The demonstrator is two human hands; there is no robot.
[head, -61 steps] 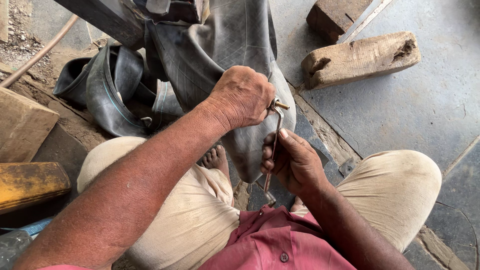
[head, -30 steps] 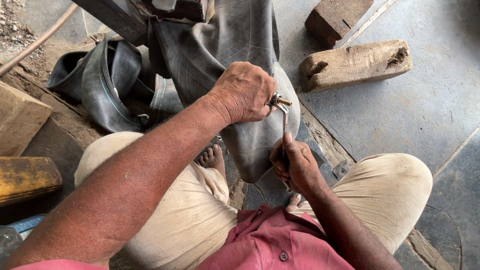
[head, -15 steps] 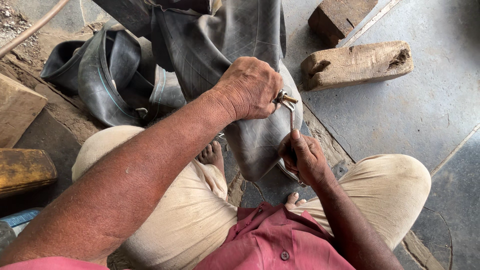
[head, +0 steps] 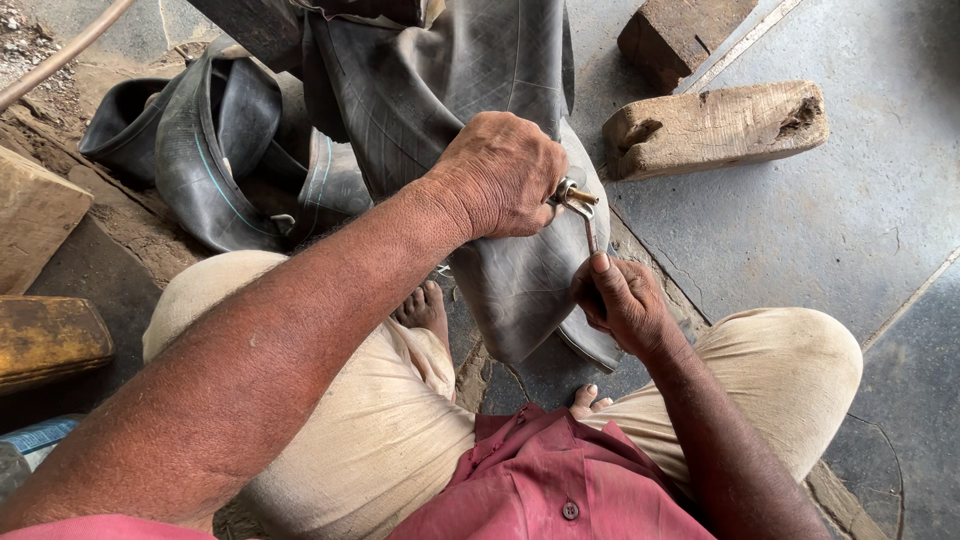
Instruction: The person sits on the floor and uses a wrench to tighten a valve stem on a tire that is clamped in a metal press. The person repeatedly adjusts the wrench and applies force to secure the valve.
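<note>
Gripping a big black inner tube (head: 500, 260) with the left hand (head: 500, 175), fingers curled tight around the rubber right where the brass valve stem (head: 580, 196) pokes out. Right hand (head: 620, 300) closed around the handle of a small metal wrench (head: 590, 232), thumb pressed up along the shaft, with the tool's head sitting on the valve. Tube draped down between the knees (beige trousers (head: 380, 430), red shirt (head: 560, 480) at the bottom edge), lower end resting on the ground near a bare foot (head: 422, 305). Toes of the other foot (head: 588, 400) just peeking out below the tube.

Off to the left, more folded black tubes (head: 210, 150) piled on the dirt, touching the one being held. Further back on the right, two chunky wood blocks (head: 715, 125) lying on the grey concrete floor (head: 850, 220), well apart from the hands. At far left, a pale wooden board (head: 35, 215) and a worn yellow block (head: 50, 340) beside it.
</note>
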